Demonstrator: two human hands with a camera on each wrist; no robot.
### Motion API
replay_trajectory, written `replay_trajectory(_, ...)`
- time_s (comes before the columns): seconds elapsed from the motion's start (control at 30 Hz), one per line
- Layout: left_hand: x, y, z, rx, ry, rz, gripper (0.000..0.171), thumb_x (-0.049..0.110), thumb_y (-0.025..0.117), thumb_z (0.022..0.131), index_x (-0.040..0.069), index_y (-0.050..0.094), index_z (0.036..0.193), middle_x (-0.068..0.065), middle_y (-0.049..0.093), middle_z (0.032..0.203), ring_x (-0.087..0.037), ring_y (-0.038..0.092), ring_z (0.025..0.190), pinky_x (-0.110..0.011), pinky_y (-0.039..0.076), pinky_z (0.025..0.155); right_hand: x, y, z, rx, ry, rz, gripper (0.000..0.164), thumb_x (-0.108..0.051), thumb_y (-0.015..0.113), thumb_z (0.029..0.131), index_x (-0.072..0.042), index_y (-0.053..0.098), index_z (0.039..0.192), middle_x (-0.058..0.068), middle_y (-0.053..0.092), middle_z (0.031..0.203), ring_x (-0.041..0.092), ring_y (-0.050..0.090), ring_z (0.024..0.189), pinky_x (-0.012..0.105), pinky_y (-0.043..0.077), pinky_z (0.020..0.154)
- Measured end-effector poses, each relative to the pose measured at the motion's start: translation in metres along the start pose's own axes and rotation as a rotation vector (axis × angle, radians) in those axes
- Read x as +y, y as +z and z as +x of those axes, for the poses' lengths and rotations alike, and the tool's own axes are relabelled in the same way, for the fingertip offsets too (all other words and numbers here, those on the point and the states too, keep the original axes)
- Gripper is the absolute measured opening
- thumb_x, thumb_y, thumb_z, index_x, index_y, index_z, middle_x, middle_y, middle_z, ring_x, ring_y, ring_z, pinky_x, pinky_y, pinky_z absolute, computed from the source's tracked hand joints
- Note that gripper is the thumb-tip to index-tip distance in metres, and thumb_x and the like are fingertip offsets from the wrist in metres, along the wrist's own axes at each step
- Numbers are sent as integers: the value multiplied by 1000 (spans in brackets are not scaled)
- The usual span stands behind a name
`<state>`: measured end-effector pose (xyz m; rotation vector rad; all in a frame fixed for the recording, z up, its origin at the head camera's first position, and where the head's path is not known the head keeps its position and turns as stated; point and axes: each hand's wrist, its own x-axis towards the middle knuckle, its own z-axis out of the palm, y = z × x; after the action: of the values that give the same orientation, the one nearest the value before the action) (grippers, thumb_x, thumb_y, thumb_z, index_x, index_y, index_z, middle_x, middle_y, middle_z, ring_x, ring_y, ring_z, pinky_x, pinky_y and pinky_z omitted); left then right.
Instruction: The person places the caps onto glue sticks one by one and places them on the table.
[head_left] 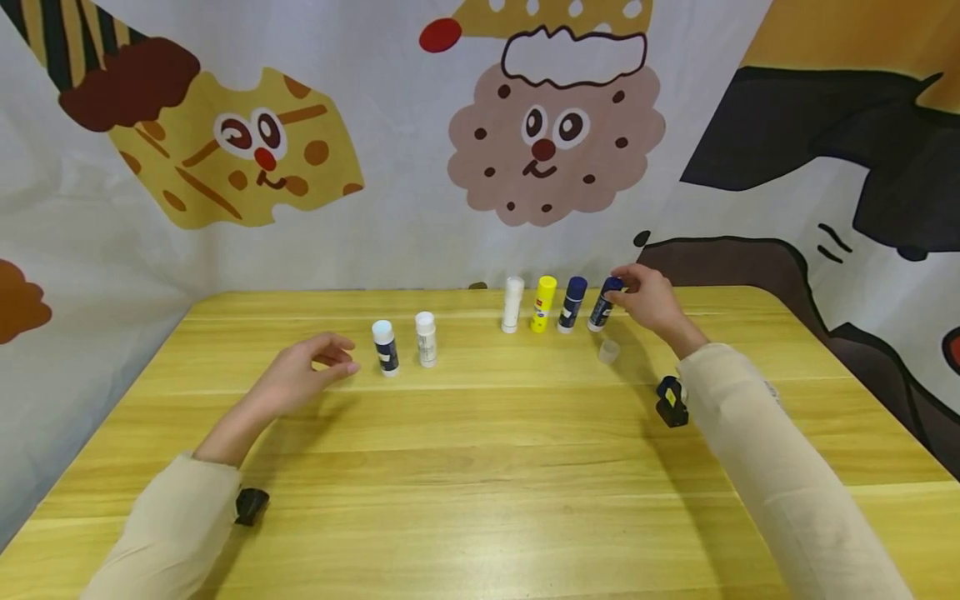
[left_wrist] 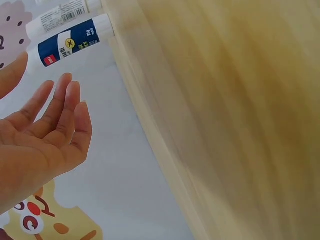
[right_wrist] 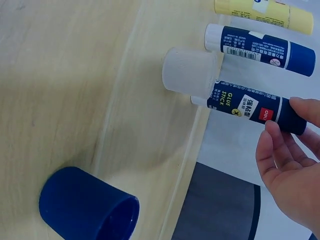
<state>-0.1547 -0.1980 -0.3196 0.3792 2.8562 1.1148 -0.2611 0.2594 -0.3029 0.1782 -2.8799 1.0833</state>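
Your left hand (head_left: pixel 311 371) and right hand (head_left: pixel 651 298): both bare, slim fingers, nails short. Behind each hand you wear a long cream sleeve. Left sleeve (head_left: pixel 168 529): plain, loose, slightly puffy, soft folds running back from the cuff; ends behind your wrist. Right sleeve (head_left: pixel 780 467): same cloth, same colour, fine creases bunched near the cuff, smoother further back from the hand. At your left cuff, on the side toward the other arm, a small black block (head_left: pixel 251 506), squarish, dull. At your right cuff, also inward, a black mount (head_left: pixel 673 414), angular, with an opening through it. Outer edge of your right sleeve: a pale bit (head_left: pixel 773 392), too small to make out.
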Motion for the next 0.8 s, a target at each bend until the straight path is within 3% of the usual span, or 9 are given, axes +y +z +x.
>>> replay_trajectory(0.8,3,4,9,-9,1,-27,47,29,58,91,-1,47,126,-15,59,108,-32,53,102,-48,41,83,4,0,-1,-7,21,56,43,-19,58,91,1,45,128,22,51,116,30,54,93,34,47,73)
